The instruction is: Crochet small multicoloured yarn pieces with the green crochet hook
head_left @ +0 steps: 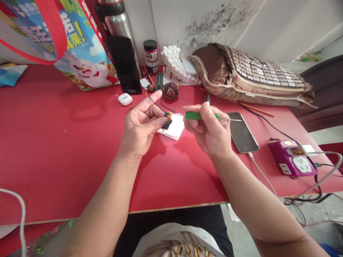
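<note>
My left hand (146, 123) pinches a small multicoloured crochet piece (168, 121) between thumb and fingers. Dark yarn runs up over the raised index finger of that hand. In my right hand (210, 128) is a crochet hook with a green handle (194, 115), held between thumb and fingers. Its thin metal tip points left and meets the edge of the crochet piece; whether a loop is on it is too small to tell. Below the piece lies a white paper pad (174, 130). Behind, a ball of multicoloured yarn (171, 91) rests on the red table (80, 142).
To the right lie a phone on a cable (243, 134) and a purple power strip (293, 159) with cords. Along the back stand a gift bag (88, 67), a dark phone (124, 66) against a steel bottle (120, 25), a jar (151, 57) and a brown cushion (252, 75). A white earbud case (125, 99) sits left.
</note>
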`<act>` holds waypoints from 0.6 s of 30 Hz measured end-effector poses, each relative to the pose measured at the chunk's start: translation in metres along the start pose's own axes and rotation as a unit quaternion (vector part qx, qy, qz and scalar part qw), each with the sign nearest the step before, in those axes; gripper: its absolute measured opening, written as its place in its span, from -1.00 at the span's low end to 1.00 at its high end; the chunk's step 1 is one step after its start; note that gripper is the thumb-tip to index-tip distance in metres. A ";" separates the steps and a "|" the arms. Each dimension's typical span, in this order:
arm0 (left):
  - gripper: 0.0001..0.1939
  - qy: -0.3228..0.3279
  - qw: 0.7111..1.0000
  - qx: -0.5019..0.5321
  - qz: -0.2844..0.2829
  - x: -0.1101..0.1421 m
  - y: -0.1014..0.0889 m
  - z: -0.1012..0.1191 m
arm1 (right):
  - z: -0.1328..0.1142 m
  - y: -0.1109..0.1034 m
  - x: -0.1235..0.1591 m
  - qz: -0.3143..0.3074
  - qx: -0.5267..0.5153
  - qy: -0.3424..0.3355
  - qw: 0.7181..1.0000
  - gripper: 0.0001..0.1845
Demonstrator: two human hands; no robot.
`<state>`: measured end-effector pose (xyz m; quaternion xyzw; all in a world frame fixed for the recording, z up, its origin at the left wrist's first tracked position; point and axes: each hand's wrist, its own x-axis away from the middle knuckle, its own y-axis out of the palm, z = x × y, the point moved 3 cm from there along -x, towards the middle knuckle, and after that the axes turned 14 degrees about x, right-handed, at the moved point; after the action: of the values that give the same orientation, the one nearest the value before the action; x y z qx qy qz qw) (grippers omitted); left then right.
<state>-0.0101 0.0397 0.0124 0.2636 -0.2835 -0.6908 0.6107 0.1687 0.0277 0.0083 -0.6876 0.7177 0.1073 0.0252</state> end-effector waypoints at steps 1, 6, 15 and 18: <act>-0.40 0.001 1.000 -0.002 -0.002 0.000 0.000 0.000 | 0.000 -0.001 0.000 -0.002 0.002 0.001 1.000 -0.50; -0.40 -0.004 1.000 -0.004 -0.012 0.000 0.000 -0.001 | -0.001 -0.004 0.000 -0.010 0.002 0.005 1.000 -0.49; -0.43 -0.033 0.999 0.012 -0.019 0.001 0.002 0.000 | -0.008 -0.003 -0.002 -0.016 0.013 0.009 1.000 -0.42; -0.46 -0.049 0.998 0.018 -0.033 0.002 0.002 0.000 | -0.010 -0.003 -0.003 -0.030 0.006 0.012 0.999 -0.43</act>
<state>-0.0088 0.0379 0.0139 0.2497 -0.3164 -0.7175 0.5680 0.1731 0.0289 0.0180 -0.7098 0.6976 0.0943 0.0240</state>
